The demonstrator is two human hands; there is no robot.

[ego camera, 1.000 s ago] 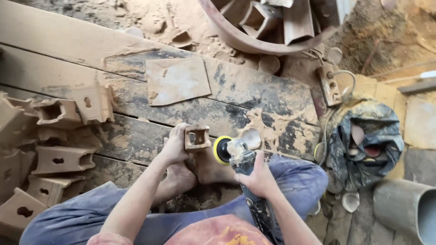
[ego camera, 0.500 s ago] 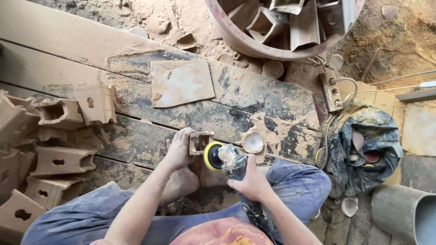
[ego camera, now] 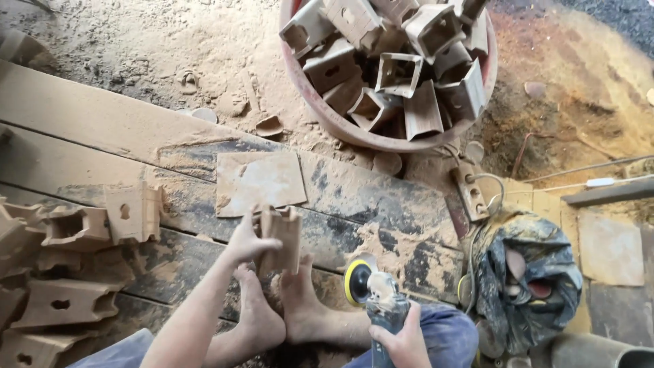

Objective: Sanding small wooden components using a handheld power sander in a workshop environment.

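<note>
Wooden hollow blocks point(ego camera: 68, 272) lie stacked at far left on the dusty plank floor point(ego camera: 88, 123). Left hand point(ego camera: 248, 238) grips a wooden block point(ego camera: 283, 238) upright above both bare feet point(ego camera: 283, 317). Right hand point(ego camera: 402, 341) is closed around an angle grinder point(ego camera: 378, 293), its disc beside the block, not touching. A round tub point(ego camera: 381, 136) of blocks sits beyond.
</note>
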